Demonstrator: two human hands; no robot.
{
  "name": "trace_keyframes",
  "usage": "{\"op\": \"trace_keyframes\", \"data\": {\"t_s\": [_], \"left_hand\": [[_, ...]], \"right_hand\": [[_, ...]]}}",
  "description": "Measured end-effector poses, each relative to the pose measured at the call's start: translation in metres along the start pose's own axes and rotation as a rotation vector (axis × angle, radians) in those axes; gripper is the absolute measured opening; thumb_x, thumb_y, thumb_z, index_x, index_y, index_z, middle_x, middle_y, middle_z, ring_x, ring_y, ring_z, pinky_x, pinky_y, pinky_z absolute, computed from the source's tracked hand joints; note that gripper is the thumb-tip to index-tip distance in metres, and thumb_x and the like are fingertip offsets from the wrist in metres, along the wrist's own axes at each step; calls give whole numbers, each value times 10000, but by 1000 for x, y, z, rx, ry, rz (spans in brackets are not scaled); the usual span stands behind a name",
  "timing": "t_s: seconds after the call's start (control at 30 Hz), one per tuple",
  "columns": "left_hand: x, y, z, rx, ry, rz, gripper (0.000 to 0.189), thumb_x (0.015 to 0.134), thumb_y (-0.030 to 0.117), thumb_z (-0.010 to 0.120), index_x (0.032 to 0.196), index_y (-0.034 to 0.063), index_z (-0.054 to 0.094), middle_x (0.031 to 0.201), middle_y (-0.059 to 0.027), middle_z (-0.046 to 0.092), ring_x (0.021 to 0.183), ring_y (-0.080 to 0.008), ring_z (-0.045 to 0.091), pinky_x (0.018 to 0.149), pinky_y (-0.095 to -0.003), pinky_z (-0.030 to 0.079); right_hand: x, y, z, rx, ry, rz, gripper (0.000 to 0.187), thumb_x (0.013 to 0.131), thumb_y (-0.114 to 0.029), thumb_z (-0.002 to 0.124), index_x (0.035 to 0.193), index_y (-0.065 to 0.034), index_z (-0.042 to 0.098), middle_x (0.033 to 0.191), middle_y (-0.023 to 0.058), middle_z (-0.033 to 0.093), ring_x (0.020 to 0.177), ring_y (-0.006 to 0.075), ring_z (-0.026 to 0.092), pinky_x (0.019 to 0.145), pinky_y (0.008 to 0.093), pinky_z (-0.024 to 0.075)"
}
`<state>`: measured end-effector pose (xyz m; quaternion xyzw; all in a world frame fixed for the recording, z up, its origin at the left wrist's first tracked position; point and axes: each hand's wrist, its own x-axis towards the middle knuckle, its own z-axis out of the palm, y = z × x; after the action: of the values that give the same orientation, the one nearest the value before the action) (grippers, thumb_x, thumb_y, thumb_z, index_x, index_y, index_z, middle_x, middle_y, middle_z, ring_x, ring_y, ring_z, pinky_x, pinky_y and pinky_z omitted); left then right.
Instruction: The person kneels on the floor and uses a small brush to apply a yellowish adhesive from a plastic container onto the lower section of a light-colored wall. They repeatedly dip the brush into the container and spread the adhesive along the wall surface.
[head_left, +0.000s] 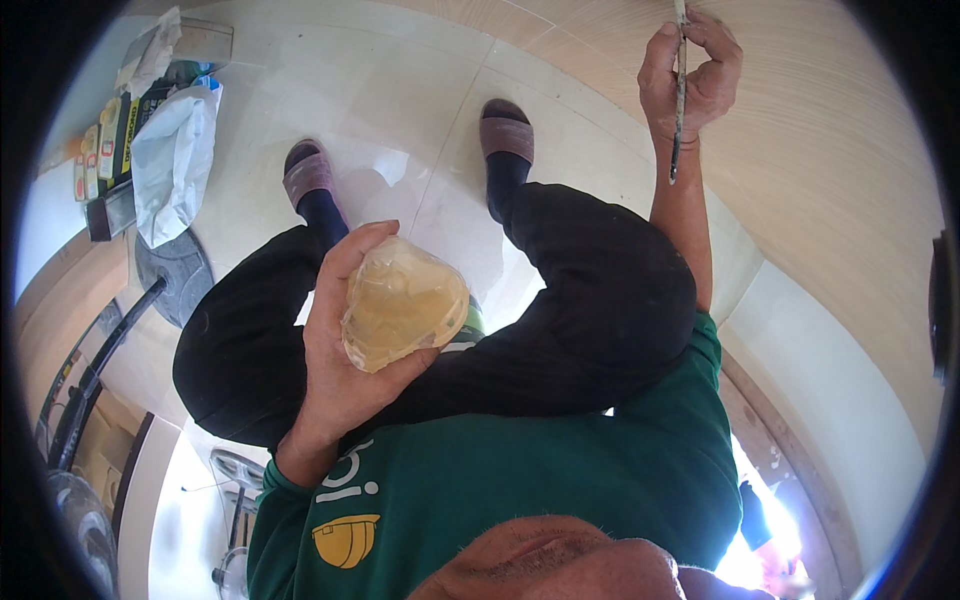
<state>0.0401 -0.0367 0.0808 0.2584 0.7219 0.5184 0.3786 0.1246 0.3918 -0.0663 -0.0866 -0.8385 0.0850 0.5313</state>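
Observation:
My left hand (337, 337) is wrapped around a crumpled clear plastic cup (405, 300) with a pale yellowish content, held above my lap. At the upper right my right hand (697, 75) pinches a thin, paint-stained stick (679, 97), perhaps a brush handle, between thumb and fingers. The stick's lower end hangs over my wrist, and its upper end runs out of the picture. Right behind that hand stands a light wood-grain panel (810, 112); whether the hand touches it I cannot tell.
Glossy tiles (390, 75) cover the floor around my slippered feet. At the left a white plastic bag (180, 165) lies by several boxes (124, 139). Below it, a round grey base (174, 266) carries a black pole (112, 352). Behind my legs, a green-and-white object (474, 319) is mostly hidden.

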Motion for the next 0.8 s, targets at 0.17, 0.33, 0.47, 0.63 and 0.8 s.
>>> {"op": "trace_keyframes", "data": {"t_s": [0.17,0.33,0.47,0.63,0.8], "left_hand": [[0,1,-1,-7,-7,4,936,708,211,941,1475,32,436,1449,-141,537,1276,-237,603,1115,-392,478],[0,1,0,-7,-7,4,931,717,234,940,1474,36,436,1452,-140,531,1273,-238,604,1118,-393,477],[0,1,0,-6,-4,1,925,720,242,939,1472,41,439,1458,-136,527,1272,-239,606,1118,-393,479],[0,1,0,-15,2,1,922,715,232,939,1470,48,443,1463,-133,525,1273,-241,607,1120,-393,478],[0,1,1,-14,11,2,935,705,227,945,1473,50,443,1462,-134,527,1272,-241,609,1120,-392,477]], "right_hand": [[-3,0,2,-1,-2,-10,211,818,-26,788,961,-73,640,976,83,745,960,267,707,1011,434,514],[-5,1,6,-2,-3,-14,212,817,-24,787,960,-73,640,979,84,745,964,270,706,1008,434,515],[-7,1,8,-4,-2,-18,212,815,-23,787,960,-73,639,982,84,745,967,272,705,1005,433,516],[-12,4,10,-5,-2,-26,213,814,-21,786,959,-72,638,986,85,744,972,275,705,1002,433,517],[-9,14,14,-30,-6,-88,214,812,-20,785,959,-72,637,989,85,744,976,277,704,999,433,518]]}}
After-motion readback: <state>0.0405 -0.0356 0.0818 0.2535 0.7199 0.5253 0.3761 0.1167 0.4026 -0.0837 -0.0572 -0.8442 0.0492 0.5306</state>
